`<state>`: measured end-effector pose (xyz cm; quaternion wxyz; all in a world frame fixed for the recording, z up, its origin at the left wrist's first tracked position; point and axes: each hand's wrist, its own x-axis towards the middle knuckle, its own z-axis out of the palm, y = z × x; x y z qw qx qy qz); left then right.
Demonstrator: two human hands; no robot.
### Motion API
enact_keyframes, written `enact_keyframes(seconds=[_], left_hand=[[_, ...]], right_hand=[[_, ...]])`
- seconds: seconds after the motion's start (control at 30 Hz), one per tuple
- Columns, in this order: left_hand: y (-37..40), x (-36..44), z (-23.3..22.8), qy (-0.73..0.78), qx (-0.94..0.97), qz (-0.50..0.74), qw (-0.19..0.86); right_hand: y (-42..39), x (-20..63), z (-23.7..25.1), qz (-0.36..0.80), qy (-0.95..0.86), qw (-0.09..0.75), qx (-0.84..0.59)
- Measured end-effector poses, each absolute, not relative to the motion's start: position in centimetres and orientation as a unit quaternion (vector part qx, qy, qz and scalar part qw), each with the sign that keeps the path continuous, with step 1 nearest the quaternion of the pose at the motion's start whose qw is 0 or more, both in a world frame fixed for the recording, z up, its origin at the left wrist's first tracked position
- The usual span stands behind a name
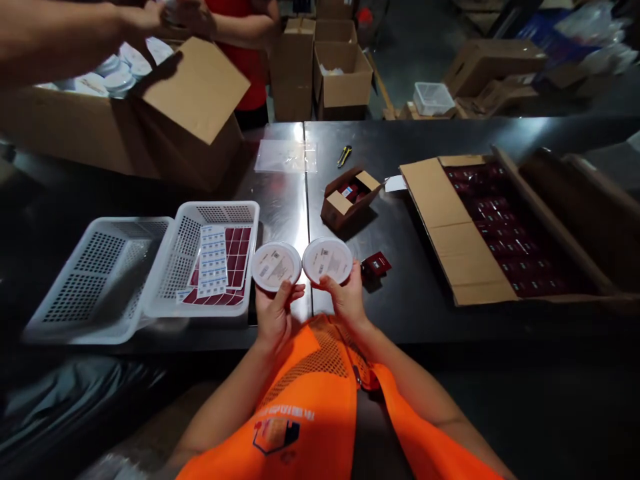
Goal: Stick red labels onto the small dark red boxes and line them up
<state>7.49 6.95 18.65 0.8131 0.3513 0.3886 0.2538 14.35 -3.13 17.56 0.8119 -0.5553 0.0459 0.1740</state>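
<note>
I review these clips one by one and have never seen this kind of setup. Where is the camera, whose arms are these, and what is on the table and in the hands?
The camera sits on a person's head, looking forward and down, so the two bare arms at the bottom, over an orange vest, are that person's own. The left hand holds one round white disc and the right hand holds another round white disc, side by side above the dark table. On the table lie two white baskets; the nearer basket holds label sheets. A small open carton and a large open box of dark red packets lie to the right. The arm at top left belongs to a co-worker.
</note>
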Motion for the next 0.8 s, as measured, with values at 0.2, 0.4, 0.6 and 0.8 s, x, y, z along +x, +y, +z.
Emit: enact_keyframes(seconds=[0.2, 0.4, 0.6, 0.8], left_hand=[[6.7, 7.7, 18.9, 0.392, 0.360, 0.261, 0.806], [6.5, 7.5, 18.9, 0.385, 0.371, 0.261, 0.804], [6.6, 7.3, 18.5, 0.376, 0.399, 0.261, 0.794], [7.4, 7.0, 17.8, 0.367, 0.415, 0.238, 0.798]], right_hand=[[-3.2, 14.2, 17.5, 0.148, 0.023, 0.791, -0.593], [-3.5, 14.4, 17.1, 0.153, 0.027, 0.813, -0.561], [-3.7, 14.8, 17.2, 0.146, 0.039, 0.843, -0.516], [-4.3, 15.3, 17.1, 0.159, 0.007, 0.845, -0.511]])
